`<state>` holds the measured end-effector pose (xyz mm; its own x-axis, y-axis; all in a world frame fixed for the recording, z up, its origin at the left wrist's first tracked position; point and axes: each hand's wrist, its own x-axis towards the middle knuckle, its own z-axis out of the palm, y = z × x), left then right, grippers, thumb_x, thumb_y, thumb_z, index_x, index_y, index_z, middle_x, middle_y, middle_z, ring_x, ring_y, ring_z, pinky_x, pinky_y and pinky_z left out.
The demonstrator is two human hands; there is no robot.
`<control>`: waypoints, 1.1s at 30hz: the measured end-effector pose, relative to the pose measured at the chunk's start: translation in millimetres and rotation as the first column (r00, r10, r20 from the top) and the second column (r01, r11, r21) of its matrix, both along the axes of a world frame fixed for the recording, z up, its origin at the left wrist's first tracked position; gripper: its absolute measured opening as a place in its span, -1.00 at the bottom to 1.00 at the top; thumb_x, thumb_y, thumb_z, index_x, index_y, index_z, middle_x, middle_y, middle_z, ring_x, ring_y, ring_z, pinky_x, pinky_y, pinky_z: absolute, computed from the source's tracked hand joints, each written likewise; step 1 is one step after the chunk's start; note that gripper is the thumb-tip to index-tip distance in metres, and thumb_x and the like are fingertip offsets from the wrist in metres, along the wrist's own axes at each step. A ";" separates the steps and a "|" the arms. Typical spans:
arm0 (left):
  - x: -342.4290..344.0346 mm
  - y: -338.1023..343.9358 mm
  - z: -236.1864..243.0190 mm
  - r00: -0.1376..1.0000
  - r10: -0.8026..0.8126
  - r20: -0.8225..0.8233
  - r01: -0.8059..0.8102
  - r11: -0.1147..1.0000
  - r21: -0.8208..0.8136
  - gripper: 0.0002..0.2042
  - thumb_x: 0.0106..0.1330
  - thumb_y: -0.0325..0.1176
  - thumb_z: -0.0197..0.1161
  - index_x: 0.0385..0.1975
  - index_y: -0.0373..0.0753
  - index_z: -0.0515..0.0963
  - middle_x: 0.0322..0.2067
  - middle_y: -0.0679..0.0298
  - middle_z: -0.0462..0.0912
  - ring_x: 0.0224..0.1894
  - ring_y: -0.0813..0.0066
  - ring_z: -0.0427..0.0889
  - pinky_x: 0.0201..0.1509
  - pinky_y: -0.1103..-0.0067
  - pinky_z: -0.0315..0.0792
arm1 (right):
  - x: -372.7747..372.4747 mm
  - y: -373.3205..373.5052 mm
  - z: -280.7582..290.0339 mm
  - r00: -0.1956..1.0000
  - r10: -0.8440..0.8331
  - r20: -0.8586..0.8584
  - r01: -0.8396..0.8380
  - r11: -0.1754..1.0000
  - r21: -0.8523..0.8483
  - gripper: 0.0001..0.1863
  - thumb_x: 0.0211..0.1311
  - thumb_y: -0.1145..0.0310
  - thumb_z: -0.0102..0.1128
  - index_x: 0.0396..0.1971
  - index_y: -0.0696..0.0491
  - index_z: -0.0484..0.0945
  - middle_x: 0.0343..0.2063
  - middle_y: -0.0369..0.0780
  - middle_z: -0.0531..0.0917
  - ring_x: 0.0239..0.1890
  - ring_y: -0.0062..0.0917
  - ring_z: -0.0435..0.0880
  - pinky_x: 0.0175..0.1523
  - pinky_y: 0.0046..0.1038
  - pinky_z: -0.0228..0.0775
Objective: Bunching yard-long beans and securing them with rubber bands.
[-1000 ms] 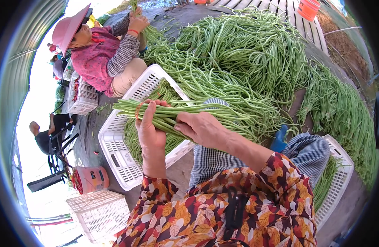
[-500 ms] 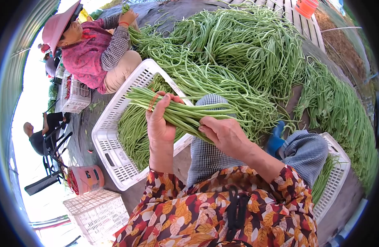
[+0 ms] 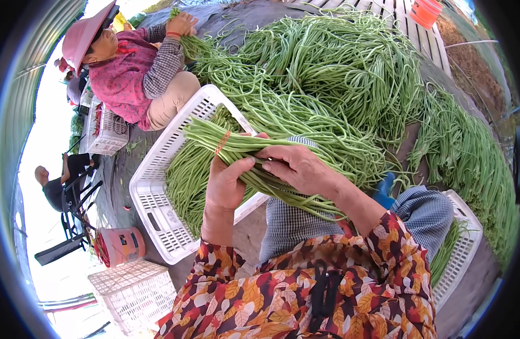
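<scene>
A bundle of green yardlong beans point(image 3: 206, 133) lies across both my hands, with an orange rubber band point(image 3: 222, 142) round it near its left end. My left hand point(image 3: 228, 183) is wrapped round the bundle from below, just right of the band. From above, my right hand point(image 3: 299, 166) grips the same beans with its fingers close to my left thumb; some fingertips are hidden. The loose ends trail right and down over my checked trouser leg. Beneath the bundle stands a white plastic crate point(image 3: 158, 223) with more beans in it.
A large heap of yardlong beans point(image 3: 339, 73) spreads ahead and to the right. Another person point(image 3: 127, 79) in a pink hat sits at the left, holding beans. A second white crate point(image 3: 466, 237) is at my right; an upturned-looking white crate point(image 3: 136, 294) and pink bucket point(image 3: 121, 246) stand lower left.
My right hand has slid left and up along the bundle, closer to my left hand. The beans' right ends now hang lower, and my left hand has shifted slightly right.
</scene>
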<state>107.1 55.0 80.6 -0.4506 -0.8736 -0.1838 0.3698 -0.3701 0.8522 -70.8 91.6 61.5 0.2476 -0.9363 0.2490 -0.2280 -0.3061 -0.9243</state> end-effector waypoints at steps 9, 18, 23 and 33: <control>-10.2 -6.3 -9.7 0.973 0.052 -0.226 -0.004 0.979 0.205 -0.53 0.06 -0.73 -0.06 0.06 -0.39 0.28 0.09 -0.18 0.38 0.21 -0.07 0.34 0.33 0.19 0.24 | -24.6 33.5 -7.4 0.975 0.016 -0.223 0.000 0.998 0.070 -0.58 0.28 0.39 0.01 0.15 0.03 0.33 -0.44 -0.04 0.61 -0.43 -0.12 0.60 -0.28 -0.23 0.40; 8.6 -15.1 -11.7 0.953 0.129 -0.273 -0.066 0.972 0.226 -0.57 0.05 -0.73 -0.04 0.00 -0.40 0.33 0.07 -0.18 0.40 0.19 -0.03 0.37 0.32 0.20 0.26 | -197.3 167.3 78.6 0.915 -0.403 -0.007 0.340 0.762 0.551 -0.75 0.35 0.40 -0.05 -0.09 0.16 0.51 -0.61 -0.33 0.56 -0.79 -0.82 0.32 -0.74 -0.73 0.13; 3.5 -13.2 -9.7 0.968 0.097 -0.232 -0.063 0.986 0.152 -0.49 0.01 -0.72 -0.04 0.07 -0.42 0.31 0.05 -0.14 0.44 0.21 -0.07 0.35 0.32 0.16 0.24 | -249.0 178.2 95.2 0.653 -0.647 0.395 0.617 0.756 0.218 -0.66 0.44 0.30 -0.14 0.02 0.20 0.43 -0.54 -0.32 0.54 -0.76 -0.87 0.22 -0.71 -0.76 0.03; 1.7 -2.6 4.8 0.972 0.078 -0.222 -0.055 0.992 0.110 -0.47 -0.01 -0.70 -0.04 0.09 -0.45 0.28 -0.02 -0.10 0.50 0.20 -0.10 0.35 0.33 0.11 0.21 | -113.7 -0.1 43.6 0.747 -0.452 -0.487 0.482 0.874 -0.071 -0.53 0.35 0.25 0.00 0.18 0.16 0.28 -0.13 -0.08 0.56 -0.13 -0.43 0.57 -0.04 -0.36 0.45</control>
